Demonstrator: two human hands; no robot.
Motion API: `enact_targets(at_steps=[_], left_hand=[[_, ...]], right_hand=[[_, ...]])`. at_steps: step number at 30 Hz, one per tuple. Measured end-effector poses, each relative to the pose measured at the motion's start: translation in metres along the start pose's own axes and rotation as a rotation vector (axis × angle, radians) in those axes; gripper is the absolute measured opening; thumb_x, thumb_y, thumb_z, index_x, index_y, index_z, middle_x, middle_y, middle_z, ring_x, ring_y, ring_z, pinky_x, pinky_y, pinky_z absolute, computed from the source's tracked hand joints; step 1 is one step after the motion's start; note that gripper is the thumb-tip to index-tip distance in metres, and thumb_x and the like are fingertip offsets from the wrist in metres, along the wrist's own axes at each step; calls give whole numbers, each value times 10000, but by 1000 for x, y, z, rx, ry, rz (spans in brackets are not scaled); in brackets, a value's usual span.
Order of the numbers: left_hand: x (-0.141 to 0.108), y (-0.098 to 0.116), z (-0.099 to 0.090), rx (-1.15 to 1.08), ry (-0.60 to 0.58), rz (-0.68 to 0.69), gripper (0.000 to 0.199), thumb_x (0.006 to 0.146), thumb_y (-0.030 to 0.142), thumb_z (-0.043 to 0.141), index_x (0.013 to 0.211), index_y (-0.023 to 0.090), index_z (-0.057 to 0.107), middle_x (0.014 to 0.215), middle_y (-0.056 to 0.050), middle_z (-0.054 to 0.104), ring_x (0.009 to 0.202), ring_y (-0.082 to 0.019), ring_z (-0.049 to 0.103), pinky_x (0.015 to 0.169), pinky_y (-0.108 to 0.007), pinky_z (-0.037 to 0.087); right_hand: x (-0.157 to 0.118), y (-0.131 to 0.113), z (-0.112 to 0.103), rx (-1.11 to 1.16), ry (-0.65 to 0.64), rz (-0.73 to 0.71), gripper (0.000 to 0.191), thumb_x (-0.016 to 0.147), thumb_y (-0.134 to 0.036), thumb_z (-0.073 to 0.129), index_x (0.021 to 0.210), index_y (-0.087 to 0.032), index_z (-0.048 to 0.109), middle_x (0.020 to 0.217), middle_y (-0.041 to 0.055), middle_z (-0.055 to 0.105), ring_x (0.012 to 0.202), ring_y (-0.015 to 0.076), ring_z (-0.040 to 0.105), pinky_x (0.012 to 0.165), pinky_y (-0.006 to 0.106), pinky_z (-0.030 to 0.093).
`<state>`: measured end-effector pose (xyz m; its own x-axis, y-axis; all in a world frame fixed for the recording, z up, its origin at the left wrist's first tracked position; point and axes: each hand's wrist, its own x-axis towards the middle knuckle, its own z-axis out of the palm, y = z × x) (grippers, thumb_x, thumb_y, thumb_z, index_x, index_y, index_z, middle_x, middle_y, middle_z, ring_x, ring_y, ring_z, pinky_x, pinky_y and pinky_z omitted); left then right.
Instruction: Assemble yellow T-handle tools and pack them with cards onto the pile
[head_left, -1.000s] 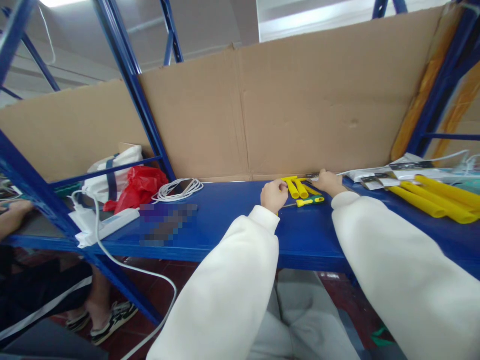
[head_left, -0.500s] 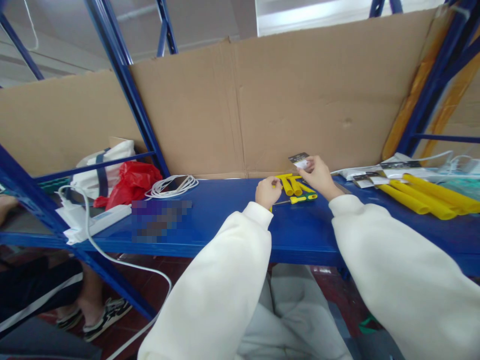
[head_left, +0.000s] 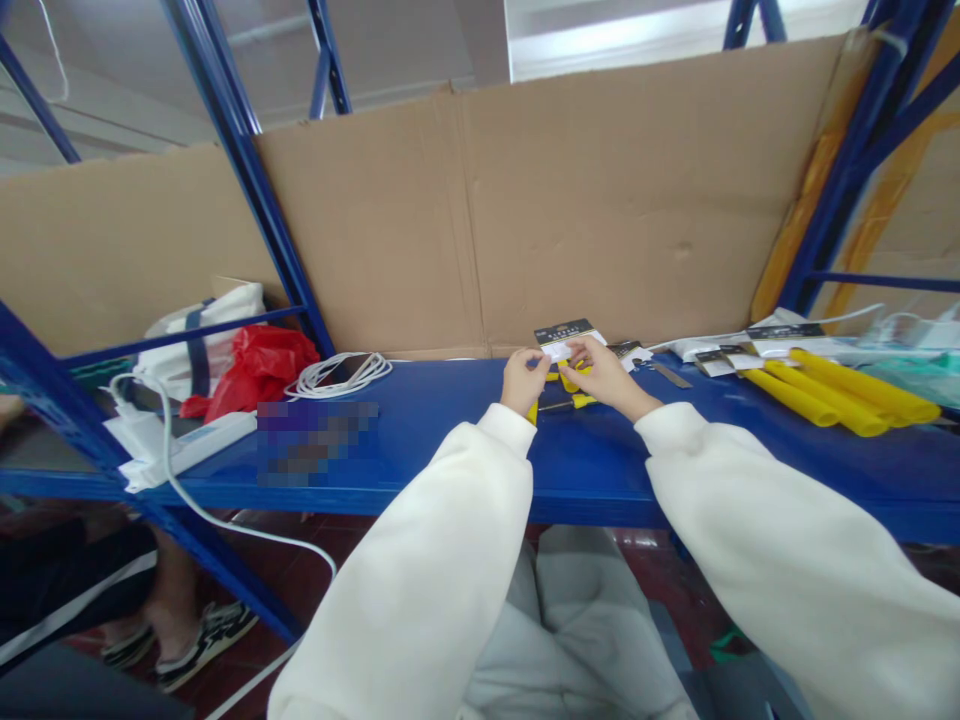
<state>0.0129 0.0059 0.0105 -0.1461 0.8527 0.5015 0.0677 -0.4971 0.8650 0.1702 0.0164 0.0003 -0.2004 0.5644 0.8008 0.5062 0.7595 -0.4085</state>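
The black-and-white card (head_left: 568, 331) stands tilted above the blue table (head_left: 442, 425), between the two hands and in front of the cardboard panel (head_left: 600, 220); the right hand (head_left: 596, 372) pinches its lower right part between thumb and fingers; the left hand (head_left: 523, 380) is at its lower left, fingers curled (whether this grip closes on the card or merely lies against it, one cannot tell); the yellow-handled screwdriver (head_left: 583, 400) and the yellow pieces (head_left: 568, 376) lie just below, partly hidden by the right hand. For sound handling of the card, let one grip bear it while the other stays free to adjust; apply light fingertip pressure close to the edge, since firm squeezing would probably crease it; support both lower corners evenly to prevent twisting; hold the card over the table, so that any loose part drops onto a flat surface; maintain clearance from the screwdriver shaft below, and from the second card (head_left: 628, 350) and grey strip (head_left: 670, 374) to the right, which a low sleeve could drag.
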Motion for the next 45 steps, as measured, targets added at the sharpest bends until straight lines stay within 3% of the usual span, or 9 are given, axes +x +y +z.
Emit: enact_targets(at_steps=[5, 10, 15, 18, 22, 28, 33, 40, 45], left_hand=[[-2, 9, -1, -64, 24, -165, 167, 859, 89, 562, 706, 151, 535, 720, 0, 607, 556, -88, 628, 393, -116, 393], [-4, 17, -4, -170, 126, -198, 168, 896, 77, 503, 751, 159, 491, 730, 24, 583, 487, -48, 596, 386, -100, 358], [-3, 20, -5, -303, 190, -272, 183, 914, 71, 460, 756, 162, 475, 707, 32, 570, 472, -50, 579, 438, -140, 418], [-2, 20, -6, -356, 220, -312, 171, 914, 72, 457, 772, 164, 485, 677, 37, 556, 478, -61, 581, 463, -159, 435], [-2, 22, -7, -361, 253, -327, 167, 920, 78, 453, 780, 163, 488, 702, 34, 561, 482, -54, 572, 462, -157, 417], [-2, 23, -10, -316, 237, -380, 175, 921, 65, 453, 778, 163, 479, 705, 43, 532, 473, -37, 555, 416, -134, 343], [-3, 24, -10, -299, 242, -410, 155, 913, 75, 464, 786, 156, 499, 711, 40, 531, 471, -41, 557, 407, -143, 322], [-1, 18, -9, -262, 255, -384, 126, 878, 91, 495, 776, 153, 537, 718, 18, 568, 505, -64, 575, 419, -157, 313], [2, 13, -9, -195, 228, -333, 131, 818, 103, 554, 705, 168, 535, 680, 10, 584, 564, -101, 590, 475, -179, 368]], right_hand=[[0, -11, -1, 37, -5, 26, 310, 798, -300, 609, 1095, -229, 554, 978, 69, 663, 796, 200, 653, 753, 378, 547], [3, -1, -8, -73, 126, 195, 390, 789, -267, 585, 1169, -188, 545, 912, 67, 676, 722, 195, 638, 760, 386, 540], [3, 11, -10, -193, 94, 270, 301, 752, -287, 623, 1032, -176, 638, 853, 82, 697, 790, 234, 655, 811, 413, 532], [2, 8, -10, -241, 55, 253, 173, 784, -331, 599, 856, -189, 667, 845, 102, 709, 823, 253, 662, 824, 416, 524], [3, 2, -10, -243, 38, 168, 180, 807, -362, 583, 735, -208, 643, 802, 83, 702, 801, 241, 651, 793, 390, 524], [2, -3, -12, -159, 65, 129, 143, 792, -311, 600, 855, -193, 651, 870, 80, 690, 761, 215, 633, 717, 360, 532], [3, -6, -11, -58, -4, 59, 298, 791, -263, 607, 1073, -181, 651, 1038, 99, 698, 838, 222, 642, 753, 368, 535], [3, -9, -12, -122, -24, 0, 217, 872, -349, 544, 913, -193, 690, 865, 82, 669, 808, 231, 621, 754, 373, 513], [3, -10, -15, -137, 20, 53, 270, 885, -413, 511, 840, -194, 663, 835, 80, 672, 788, 227, 611, 742, 366, 500]])
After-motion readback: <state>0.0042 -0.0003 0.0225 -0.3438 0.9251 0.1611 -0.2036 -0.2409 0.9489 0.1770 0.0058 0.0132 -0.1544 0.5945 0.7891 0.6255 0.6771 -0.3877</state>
